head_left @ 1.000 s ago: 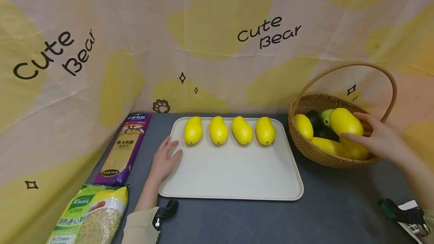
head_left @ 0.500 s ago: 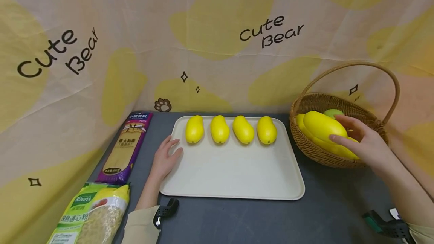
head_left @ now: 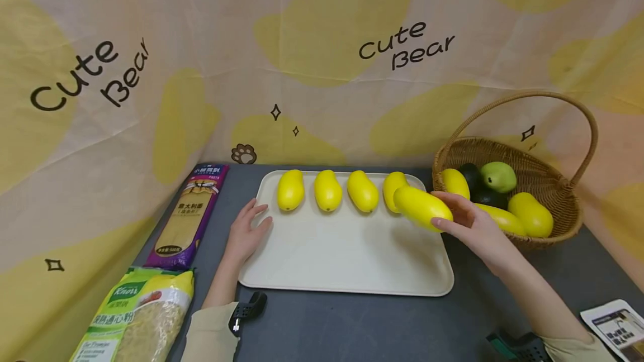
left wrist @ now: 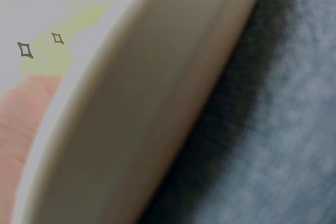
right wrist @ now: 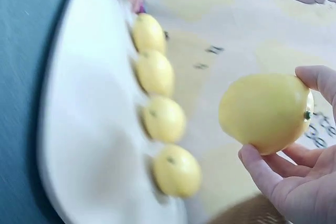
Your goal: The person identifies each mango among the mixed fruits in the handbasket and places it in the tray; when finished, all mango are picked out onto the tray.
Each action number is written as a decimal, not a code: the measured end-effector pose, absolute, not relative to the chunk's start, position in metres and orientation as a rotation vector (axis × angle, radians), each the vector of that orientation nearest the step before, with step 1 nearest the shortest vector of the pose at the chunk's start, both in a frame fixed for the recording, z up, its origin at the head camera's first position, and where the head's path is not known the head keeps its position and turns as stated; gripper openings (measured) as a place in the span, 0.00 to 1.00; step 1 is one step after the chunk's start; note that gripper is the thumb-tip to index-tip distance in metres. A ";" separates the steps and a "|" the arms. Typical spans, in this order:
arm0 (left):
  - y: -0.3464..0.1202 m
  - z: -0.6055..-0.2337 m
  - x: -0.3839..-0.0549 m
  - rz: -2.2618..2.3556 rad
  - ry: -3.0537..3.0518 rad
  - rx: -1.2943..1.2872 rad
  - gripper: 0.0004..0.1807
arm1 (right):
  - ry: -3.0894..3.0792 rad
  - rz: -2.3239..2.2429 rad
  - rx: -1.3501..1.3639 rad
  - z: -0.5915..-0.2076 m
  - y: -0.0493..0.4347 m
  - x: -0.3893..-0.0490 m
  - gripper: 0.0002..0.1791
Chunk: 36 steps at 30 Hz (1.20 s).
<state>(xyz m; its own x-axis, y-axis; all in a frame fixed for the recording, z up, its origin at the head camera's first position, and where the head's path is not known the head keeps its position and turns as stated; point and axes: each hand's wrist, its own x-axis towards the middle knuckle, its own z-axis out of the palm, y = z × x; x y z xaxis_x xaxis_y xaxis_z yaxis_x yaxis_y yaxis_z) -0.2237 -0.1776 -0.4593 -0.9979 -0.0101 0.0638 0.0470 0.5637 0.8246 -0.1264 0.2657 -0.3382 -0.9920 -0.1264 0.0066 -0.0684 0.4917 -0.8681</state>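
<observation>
Head view: four yellow fruits point(head_left: 328, 191) already line the tray point(head_left: 347, 261) along its far edge; over its right side, the right hand point(head_left: 475, 233) grasps a fifth fruit point(head_left: 420, 207), not yet down. The left hand point(head_left: 249, 234) rests, fingers relaxed, at its left rim. Right of it, the basket point(head_left: 545, 177) holds more.

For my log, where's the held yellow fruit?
In the head view, the yellow fruit is in the right hand above the tray, right of centre, partly hiding the row's rightmost fruit.

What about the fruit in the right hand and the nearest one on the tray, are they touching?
Apart. The right wrist view shows a clear gap between the held fruit and the nearest tray fruit; in the head view they merely overlap.
</observation>
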 end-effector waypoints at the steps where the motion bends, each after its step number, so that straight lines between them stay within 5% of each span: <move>1: -0.178 -0.460 -0.224 -1.439 -2.722 -0.030 0.24 | 2.643 -1.563 -0.185 -0.342 0.259 -0.128 0.33; 23: -0.178 -0.458 -0.223 -1.446 -2.695 -0.025 0.24 | 2.453 -1.631 -0.204 -0.409 0.128 -0.153 0.34; 36: -0.178 -0.456 -0.223 -1.454 -2.728 0.002 0.24 | 2.477 -1.658 -0.441 -0.425 0.073 -0.157 0.35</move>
